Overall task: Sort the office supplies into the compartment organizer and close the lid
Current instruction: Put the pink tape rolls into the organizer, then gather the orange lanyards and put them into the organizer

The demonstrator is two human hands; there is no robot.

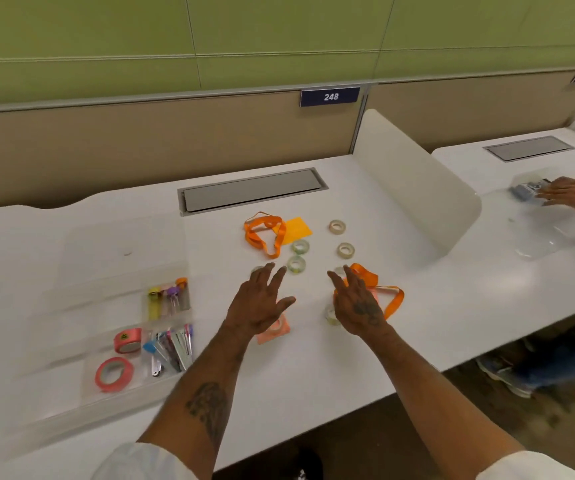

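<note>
2 hands, left hand (pixel 260 304) and right hand (pixel 359 301), fingers spread, released, over tape rolls (pixel 296 264).

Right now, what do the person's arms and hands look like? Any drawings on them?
Both arms are bare, with white sleeves pushed up near the elbows. The left forearm carries a dark tattoo, and the right hand has a smaller dark tattoo on its back. The left hand shows no rings or gloves.

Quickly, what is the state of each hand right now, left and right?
Left hand: open, fingers spread, holding nothing, above the table.
Right hand: open, fingers spread, holding nothing, over the orange ribbon.
</note>
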